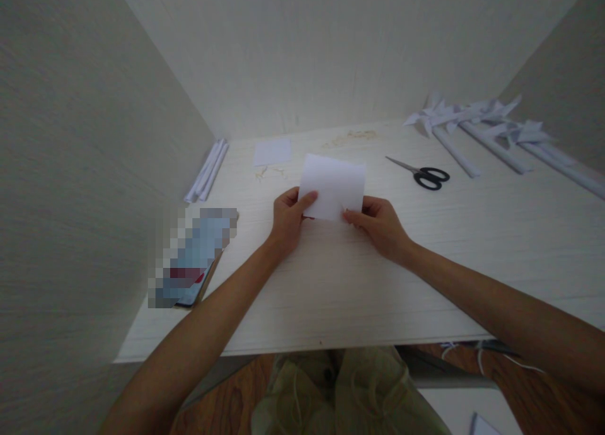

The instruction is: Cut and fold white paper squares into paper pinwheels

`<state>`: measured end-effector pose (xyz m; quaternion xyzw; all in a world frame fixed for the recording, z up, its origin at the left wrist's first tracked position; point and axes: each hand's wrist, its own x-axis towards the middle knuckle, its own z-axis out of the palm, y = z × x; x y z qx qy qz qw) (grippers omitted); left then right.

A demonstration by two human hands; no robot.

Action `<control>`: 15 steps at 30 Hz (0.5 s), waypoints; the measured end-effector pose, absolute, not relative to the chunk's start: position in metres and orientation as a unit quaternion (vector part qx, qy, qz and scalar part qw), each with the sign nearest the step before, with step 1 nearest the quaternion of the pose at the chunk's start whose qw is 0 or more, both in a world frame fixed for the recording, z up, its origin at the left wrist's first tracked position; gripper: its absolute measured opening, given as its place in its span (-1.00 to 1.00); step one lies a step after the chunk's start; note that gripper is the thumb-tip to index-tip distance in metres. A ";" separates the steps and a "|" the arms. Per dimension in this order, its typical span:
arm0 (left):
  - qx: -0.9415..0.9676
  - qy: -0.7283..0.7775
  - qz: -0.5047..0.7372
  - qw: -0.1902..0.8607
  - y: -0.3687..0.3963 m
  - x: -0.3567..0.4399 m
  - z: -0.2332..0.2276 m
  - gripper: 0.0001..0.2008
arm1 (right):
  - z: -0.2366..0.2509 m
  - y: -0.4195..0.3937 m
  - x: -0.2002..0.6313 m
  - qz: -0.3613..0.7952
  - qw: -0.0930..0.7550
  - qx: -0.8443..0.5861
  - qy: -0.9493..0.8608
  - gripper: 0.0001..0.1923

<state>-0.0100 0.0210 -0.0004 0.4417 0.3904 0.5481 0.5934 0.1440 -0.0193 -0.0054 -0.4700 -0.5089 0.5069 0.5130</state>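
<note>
A white sheet of paper (333,183) is held up between my two hands, above the pale tabletop. My left hand (289,217) grips its lower left side, thumb lying on the front face and fingers behind. At the lower right corner, my right hand (375,222) pinches the paper between thumb and fingers, and a small bit of the edge looks turned up there. The fingers behind the sheet are mostly hidden. Beyond my right hand lie scissors (423,175) with black handles, their blades pointing to the upper left.
Rolled white paper tubes (208,170) lie along the left wall, near a pixelated phone (198,258). A flat paper piece (273,151) and thin tan strands (350,137) lie at the back. Several paper tubes with pointed ends (496,145) occupy the right rear.
</note>
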 end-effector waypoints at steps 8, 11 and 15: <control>0.475 0.381 0.489 0.625 0.019 -0.009 -0.004 -0.75 | -0.012 -0.010 0.150 0.475 0.565 -0.484 -0.470 -0.83; 0.504 0.376 0.457 0.628 0.018 -0.009 -0.007 -0.69 | -0.011 -0.011 0.150 0.490 0.584 -0.465 -0.450 -0.85; 0.546 0.370 0.443 0.608 0.017 -0.009 -0.007 -0.61 | -0.008 -0.012 0.149 0.507 0.603 -0.431 -0.440 -0.89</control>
